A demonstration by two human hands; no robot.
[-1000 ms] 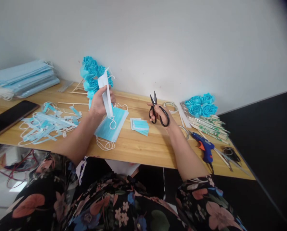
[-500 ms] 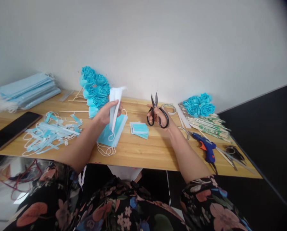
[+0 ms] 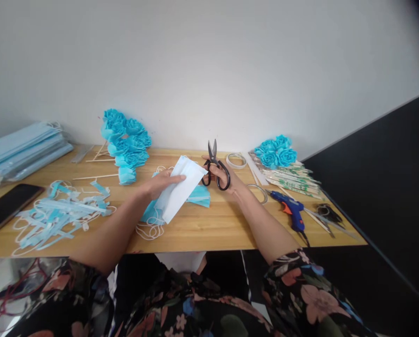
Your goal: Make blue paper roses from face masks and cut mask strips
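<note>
My left hand point(image 3: 162, 183) grips a face mask point(image 3: 182, 189), its white side up and turned flat toward me, thumb on top. In my right hand point(image 3: 227, 174) is a pair of black-handled scissors point(image 3: 213, 164), blades pointing up and slightly apart. The mask's upper right corner reaches close to the scissor handles. Beneath the held mask lie more blue face masks point(image 3: 149, 214) with white ear loops. Cut blue mask pieces point(image 3: 201, 196) lie behind it, partly covered.
Left are trimmed strips and loops point(image 3: 60, 213), a phone point(image 3: 11, 206) and a mask stack point(image 3: 23, 147). Blue fabric flowers on sticks point(image 3: 127, 140) stand near the wall. Right are a glue gun point(image 3: 293, 208), tape roll point(image 3: 236, 160), more blue flowers point(image 3: 276, 152) and wrapped sticks point(image 3: 293, 179).
The held mask has turned from nearly edge-on to broadside and moved right, nearer the scissors. My right hand with the scissors has shifted slightly left in view. The camera view has shifted.
</note>
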